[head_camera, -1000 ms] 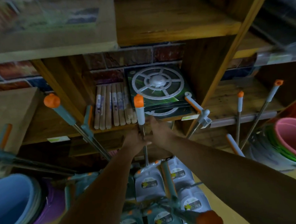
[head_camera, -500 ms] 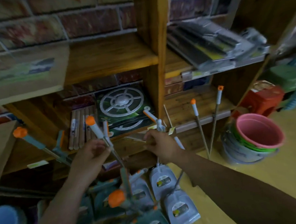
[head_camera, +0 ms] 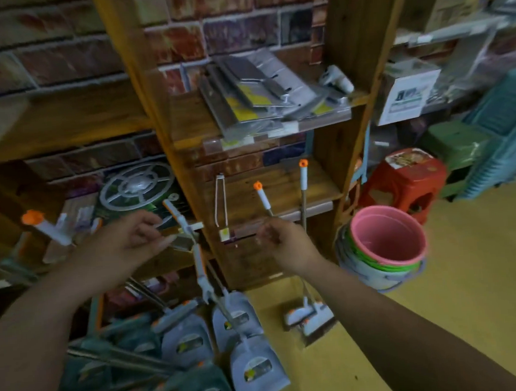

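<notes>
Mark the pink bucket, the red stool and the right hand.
pink bucket (head_camera: pixel 387 233), head view, inner wall.
red stool (head_camera: pixel 404 178), head view, red front side.
right hand (head_camera: pixel 286 243), head view, back of hand.

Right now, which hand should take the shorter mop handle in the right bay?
Right. The right hand sits under that mop handle, fingers curled at its pole; the left hand is past the shelf post.
</notes>
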`<move>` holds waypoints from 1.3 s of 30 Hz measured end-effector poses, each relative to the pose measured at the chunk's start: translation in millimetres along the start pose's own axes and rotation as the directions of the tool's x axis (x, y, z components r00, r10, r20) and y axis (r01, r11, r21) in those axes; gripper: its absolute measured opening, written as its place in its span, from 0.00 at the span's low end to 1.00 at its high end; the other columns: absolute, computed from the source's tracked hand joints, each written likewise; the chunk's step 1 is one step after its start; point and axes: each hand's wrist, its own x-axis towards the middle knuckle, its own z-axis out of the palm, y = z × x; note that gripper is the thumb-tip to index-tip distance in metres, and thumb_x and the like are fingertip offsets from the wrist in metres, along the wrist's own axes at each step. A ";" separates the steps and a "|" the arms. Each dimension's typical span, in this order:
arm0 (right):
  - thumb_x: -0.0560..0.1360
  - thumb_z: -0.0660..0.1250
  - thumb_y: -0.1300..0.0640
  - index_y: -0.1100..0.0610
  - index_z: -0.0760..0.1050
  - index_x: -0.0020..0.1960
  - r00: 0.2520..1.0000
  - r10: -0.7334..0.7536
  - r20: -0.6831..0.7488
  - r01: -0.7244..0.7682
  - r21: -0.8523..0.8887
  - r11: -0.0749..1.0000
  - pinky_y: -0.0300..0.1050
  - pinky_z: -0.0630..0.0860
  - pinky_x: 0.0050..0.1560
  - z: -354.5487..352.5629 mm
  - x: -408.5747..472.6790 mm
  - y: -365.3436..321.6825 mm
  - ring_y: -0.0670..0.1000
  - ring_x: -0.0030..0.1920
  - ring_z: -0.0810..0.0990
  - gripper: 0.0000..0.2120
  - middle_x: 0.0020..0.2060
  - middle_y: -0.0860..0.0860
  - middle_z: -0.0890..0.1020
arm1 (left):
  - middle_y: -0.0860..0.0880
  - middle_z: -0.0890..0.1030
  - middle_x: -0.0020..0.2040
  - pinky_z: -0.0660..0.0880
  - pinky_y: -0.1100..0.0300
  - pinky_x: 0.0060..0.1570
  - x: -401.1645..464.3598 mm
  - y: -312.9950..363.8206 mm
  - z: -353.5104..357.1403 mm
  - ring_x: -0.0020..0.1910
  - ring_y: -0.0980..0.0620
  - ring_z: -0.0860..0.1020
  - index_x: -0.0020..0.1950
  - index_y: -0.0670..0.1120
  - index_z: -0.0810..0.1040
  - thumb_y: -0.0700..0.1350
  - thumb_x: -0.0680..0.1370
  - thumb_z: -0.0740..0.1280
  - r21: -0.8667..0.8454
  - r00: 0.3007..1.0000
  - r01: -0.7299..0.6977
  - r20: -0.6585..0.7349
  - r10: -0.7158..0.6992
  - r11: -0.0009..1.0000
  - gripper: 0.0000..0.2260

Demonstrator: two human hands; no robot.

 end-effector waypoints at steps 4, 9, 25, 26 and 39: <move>0.73 0.69 0.60 0.50 0.76 0.43 0.993 0.110 -0.042 -0.113 -0.081 0.990 0.29 0.71 0.41 -58.2 -13.7 52.7 0.43 0.39 0.79 0.05 0.38 0.47 0.81 | 0.58 0.83 0.55 0.78 0.50 0.58 25.4 48.0 80.9 0.55 0.57 0.82 0.57 0.60 0.77 0.60 0.78 0.68 -0.086 0.993 0.078 0.100 -0.069 0.993 0.11; 0.71 0.71 0.60 0.52 0.78 0.44 0.971 0.228 -0.070 -0.236 -0.159 0.959 0.38 0.73 0.46 -102.2 -7.6 116.0 0.48 0.42 0.81 0.04 0.40 0.48 0.83 | 0.52 0.84 0.54 0.81 0.50 0.58 87.0 65.7 168.0 0.52 0.53 0.84 0.55 0.56 0.78 0.57 0.79 0.68 -0.252 0.976 0.163 0.182 -0.119 0.954 0.08; 0.74 0.69 0.55 0.57 0.71 0.66 0.861 0.508 0.024 -0.489 -0.235 0.840 0.44 0.72 0.55 -125.7 174.2 277.9 0.57 0.58 0.79 0.22 0.59 0.55 0.80 | 0.44 0.68 0.77 0.65 0.44 0.75 501.3 -20.1 318.6 0.75 0.41 0.68 0.77 0.48 0.65 0.68 0.69 0.70 -0.506 0.796 0.461 -0.127 -0.591 0.729 0.42; 0.73 0.70 0.55 0.56 0.68 0.68 0.849 0.528 0.018 -0.518 -0.174 0.838 0.45 0.73 0.55 -121.1 188.1 283.9 0.58 0.58 0.79 0.25 0.61 0.56 0.79 | 0.44 0.68 0.78 0.67 0.44 0.72 494.7 -4.0 311.6 0.73 0.40 0.69 0.76 0.49 0.68 0.71 0.70 0.67 -0.461 0.786 0.507 -0.099 -0.610 0.728 0.41; 0.58 0.79 0.47 0.48 0.57 0.73 0.760 0.593 0.266 -0.567 -0.174 0.805 0.58 0.77 0.60 -44.6 253.1 322.7 0.59 0.64 0.73 0.50 0.66 0.55 0.71 | 0.51 0.79 0.58 0.70 0.57 0.48 409.4 77.6 357.3 0.56 0.50 0.78 0.68 0.48 0.74 0.54 0.79 0.69 -0.241 0.959 0.213 -0.133 -0.250 0.947 0.20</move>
